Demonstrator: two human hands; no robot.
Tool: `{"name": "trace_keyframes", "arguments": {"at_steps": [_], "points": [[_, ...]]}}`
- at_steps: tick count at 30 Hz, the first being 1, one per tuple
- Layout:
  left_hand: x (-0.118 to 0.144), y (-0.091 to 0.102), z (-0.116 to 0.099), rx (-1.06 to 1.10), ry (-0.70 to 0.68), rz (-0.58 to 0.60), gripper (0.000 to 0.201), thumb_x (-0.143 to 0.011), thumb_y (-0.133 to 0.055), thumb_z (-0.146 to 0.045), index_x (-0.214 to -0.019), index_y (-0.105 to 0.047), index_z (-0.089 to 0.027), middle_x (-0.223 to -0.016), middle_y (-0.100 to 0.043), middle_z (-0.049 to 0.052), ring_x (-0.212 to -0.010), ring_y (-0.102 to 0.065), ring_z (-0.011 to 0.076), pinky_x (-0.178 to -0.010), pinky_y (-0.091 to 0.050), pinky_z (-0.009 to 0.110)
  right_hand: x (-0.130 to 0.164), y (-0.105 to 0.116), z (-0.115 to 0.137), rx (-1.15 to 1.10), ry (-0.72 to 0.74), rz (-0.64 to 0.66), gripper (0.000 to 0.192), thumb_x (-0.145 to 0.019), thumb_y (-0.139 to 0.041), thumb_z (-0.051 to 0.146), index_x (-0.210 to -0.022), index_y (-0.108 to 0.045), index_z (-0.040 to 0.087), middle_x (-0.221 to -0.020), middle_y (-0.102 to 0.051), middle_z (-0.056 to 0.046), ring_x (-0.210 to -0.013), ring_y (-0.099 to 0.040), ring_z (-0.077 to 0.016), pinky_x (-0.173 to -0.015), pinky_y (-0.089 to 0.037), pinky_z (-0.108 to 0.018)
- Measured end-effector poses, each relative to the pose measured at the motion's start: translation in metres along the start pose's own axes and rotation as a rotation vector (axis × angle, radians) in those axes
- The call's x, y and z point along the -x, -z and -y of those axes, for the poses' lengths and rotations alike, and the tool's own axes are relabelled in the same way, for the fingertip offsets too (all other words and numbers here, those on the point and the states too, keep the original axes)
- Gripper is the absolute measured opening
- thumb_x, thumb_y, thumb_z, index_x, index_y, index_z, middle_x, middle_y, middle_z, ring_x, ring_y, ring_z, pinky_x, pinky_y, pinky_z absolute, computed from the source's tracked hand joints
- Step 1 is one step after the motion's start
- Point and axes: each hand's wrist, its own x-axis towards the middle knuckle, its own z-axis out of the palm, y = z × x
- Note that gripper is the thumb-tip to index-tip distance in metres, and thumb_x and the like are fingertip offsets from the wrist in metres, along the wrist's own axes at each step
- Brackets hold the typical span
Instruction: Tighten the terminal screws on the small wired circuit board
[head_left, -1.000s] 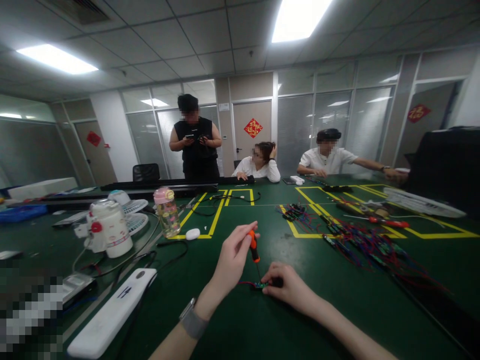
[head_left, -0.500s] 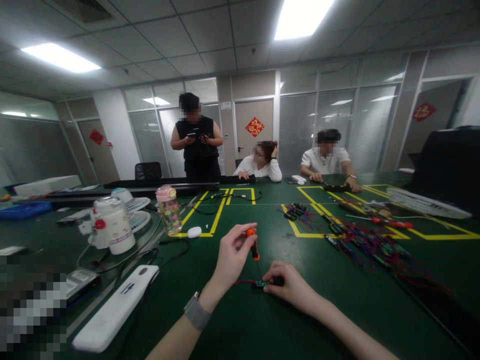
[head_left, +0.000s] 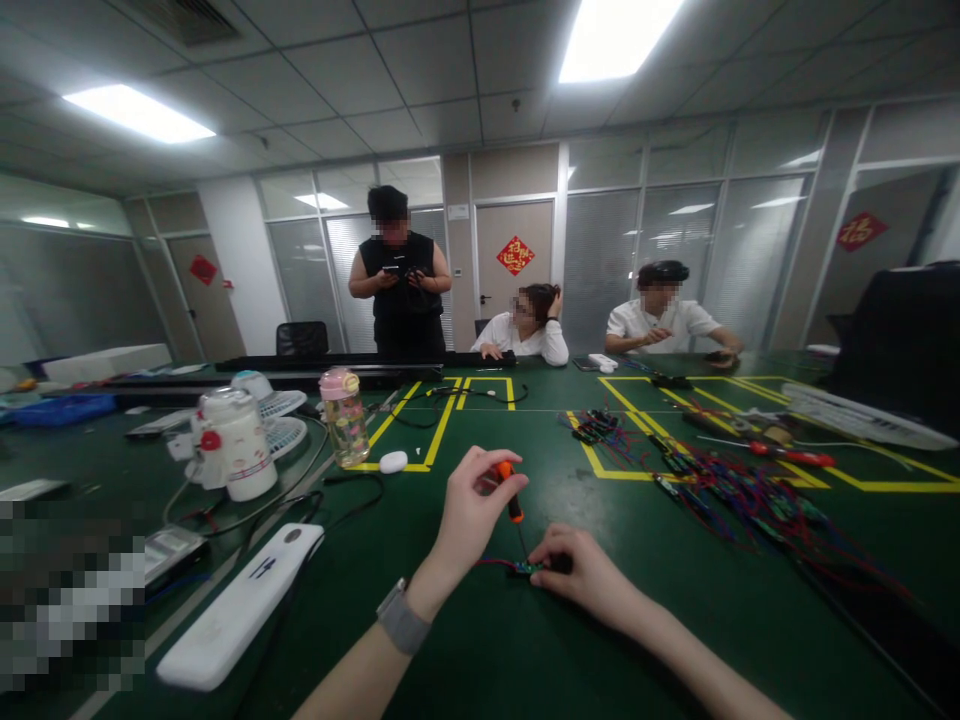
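My left hand [head_left: 480, 505] pinches the orange-and-black handle of a small screwdriver [head_left: 514, 508] from above. The screwdriver stands nearly upright, leaning a little, with its thin shaft pointing down at a small green circuit board [head_left: 523, 569]. Whether the tip sits in a screw is too small to make out. My right hand [head_left: 566, 560] grips the board's right end between thumb and fingers, close to the table. A red wire [head_left: 495, 561] runs out from the board's left side, partly behind my left wrist.
A tangle of wired boards [head_left: 750, 490] spreads at the right, near a red-handled screwdriver [head_left: 791, 454]. At the left stand a white jug [head_left: 244, 450], a pink-lidded bottle [head_left: 345, 420] and a long white device [head_left: 244, 605]. Three people are across the green table.
The whole view has shifted slightly. Both my hands keep their grip on the screwdriver and board. The person at the far right has raised one hand from the table.
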Motion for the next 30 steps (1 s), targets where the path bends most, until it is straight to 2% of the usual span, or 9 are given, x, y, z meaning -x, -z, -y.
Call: {"name": "trace_keyframes", "arguments": {"at_steps": [4, 6, 11, 16, 18, 20, 22, 27, 30], "points": [[0.003, -0.002, -0.005, -0.020, -0.066, 0.121, 0.029, -0.094, -0.048, -0.029, -0.116, -0.065, -0.022, -0.107, -0.060, 0.007, -0.094, -0.061, 0.0169, -0.083, -0.053, 0.031, 0.000, 0.000, -0.002, -0.022, 0.012, 0.001, 0.010, -0.072, -0.071, 0.018, -0.081, -0.076, 0.019, -0.081, -0.064, -0.003, -0.079, -0.059, -0.0177, -0.072, -0.044, -0.026], [0.005, -0.004, -0.005, 0.061, -0.039, 0.153, 0.031, -0.095, -0.046, -0.028, -0.121, -0.062, -0.021, -0.107, -0.061, 0.008, -0.090, -0.063, 0.0164, -0.076, -0.055, 0.028, 0.000, 0.000, -0.001, -0.028, 0.014, 0.000, 0.010, -0.072, -0.072, 0.018, -0.081, -0.076, 0.019, -0.081, -0.064, -0.003, -0.079, -0.059, -0.0176, -0.072, -0.044, -0.026], [0.007, -0.008, -0.003, -0.171, -0.109, -0.023, 0.017, -0.085, -0.063, -0.030, -0.097, -0.070, -0.020, -0.088, -0.053, 0.003, -0.075, -0.058, 0.0141, -0.062, -0.052, 0.024, 0.000, 0.000, 0.000, -0.018, 0.010, -0.003, 0.009, -0.072, -0.072, 0.018, -0.080, -0.076, 0.017, -0.079, -0.064, -0.004, -0.079, -0.059, -0.0180, -0.073, -0.044, -0.027], [0.006, -0.004, -0.007, -0.238, -0.217, 0.140, 0.035, -0.092, -0.049, -0.019, -0.125, -0.058, -0.025, -0.108, -0.059, 0.007, -0.097, -0.059, 0.0174, -0.083, -0.052, 0.030, 0.000, -0.001, -0.002, -0.018, 0.008, -0.006, 0.011, -0.071, -0.071, 0.018, -0.081, -0.075, 0.018, -0.081, -0.065, -0.004, -0.078, -0.059, -0.0180, -0.071, -0.045, -0.027], [0.004, -0.002, -0.006, -0.233, -0.184, 0.133, 0.034, -0.091, -0.050, -0.019, -0.124, -0.058, -0.025, -0.104, -0.061, 0.006, -0.091, -0.061, 0.0166, -0.072, -0.053, 0.026, 0.000, -0.001, -0.002, -0.019, 0.012, -0.002, 0.010, -0.071, -0.071, 0.018, -0.081, -0.076, 0.018, -0.080, -0.065, -0.004, -0.078, -0.059, -0.0181, -0.071, -0.045, -0.027], [0.004, -0.002, -0.004, -0.266, -0.143, 0.055, 0.026, -0.087, -0.060, -0.024, -0.112, -0.065, -0.024, -0.093, -0.059, 0.003, -0.079, -0.060, 0.0152, -0.062, -0.052, 0.023, 0.000, -0.001, -0.002, -0.018, 0.013, 0.001, 0.010, -0.072, -0.071, 0.019, -0.081, -0.076, 0.018, -0.081, -0.065, -0.004, -0.079, -0.059, -0.0183, -0.072, -0.045, -0.027], [0.003, -0.002, -0.001, -0.292, -0.131, 0.006, 0.023, -0.082, -0.067, -0.029, -0.104, -0.068, -0.023, -0.089, -0.056, 0.002, -0.076, -0.058, 0.0150, -0.062, -0.052, 0.024, 0.000, 0.000, -0.001, -0.018, 0.012, 0.000, 0.010, -0.072, -0.071, 0.018, -0.081, -0.076, 0.018, -0.080, -0.064, -0.004, -0.079, -0.059, -0.0184, -0.072, -0.045, -0.028], [0.003, -0.005, 0.002, -0.069, -0.067, 0.127, 0.038, -0.094, -0.046, -0.026, -0.131, -0.052, -0.025, -0.107, -0.057, 0.006, -0.087, -0.063, 0.0150, -0.074, -0.055, 0.028, 0.001, 0.001, 0.002, -0.023, 0.017, 0.007, 0.011, -0.072, -0.070, 0.018, -0.081, -0.076, 0.017, -0.081, -0.065, -0.005, -0.078, -0.060, -0.0187, -0.072, -0.045, -0.028], [0.004, -0.006, 0.004, -0.078, -0.049, 0.074, 0.030, -0.092, -0.051, -0.026, -0.120, -0.060, -0.023, -0.096, -0.057, 0.004, -0.077, -0.062, 0.0136, -0.063, -0.053, 0.023, 0.000, 0.001, 0.002, -0.017, 0.011, 0.005, 0.010, -0.072, -0.071, 0.017, -0.081, -0.076, 0.017, -0.080, -0.065, -0.004, -0.079, -0.060, -0.0190, -0.072, -0.045, -0.028]]}}
